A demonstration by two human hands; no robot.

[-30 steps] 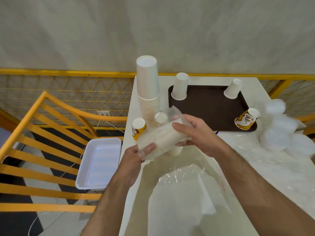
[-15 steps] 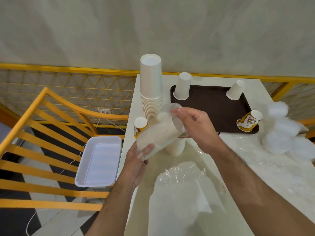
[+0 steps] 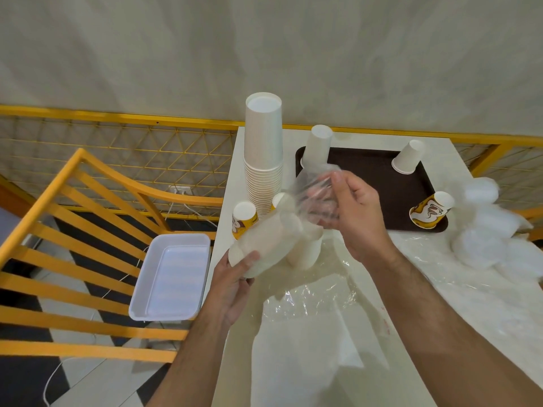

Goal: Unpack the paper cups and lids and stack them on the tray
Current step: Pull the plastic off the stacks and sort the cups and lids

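- Wrapped cup stack (image 3: 264, 245): held tilted above the table's (image 3: 440, 318) left edge, near the tray (image 3: 367, 171).
- Right hand (image 3: 352, 212): fingers curled, clear wrap (image 3: 314, 189) pinched at the stack's top.
- Left hand (image 3: 232, 286): fingers wrapped under the stack's base, thumb pressed on its side.

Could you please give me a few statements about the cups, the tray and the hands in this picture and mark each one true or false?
1. The left hand holds the lower end of a sleeve of white cups. True.
2. The right hand pinches clear plastic wrap. True.
3. The brown tray holds no cups. False: two white cups and a printed cup stand on it, upside down.
4. The tall cup stack stands on the tray. False: it stands on the table, left of the tray.
5. The white tub sits on the table. False: it is off the table's left edge.
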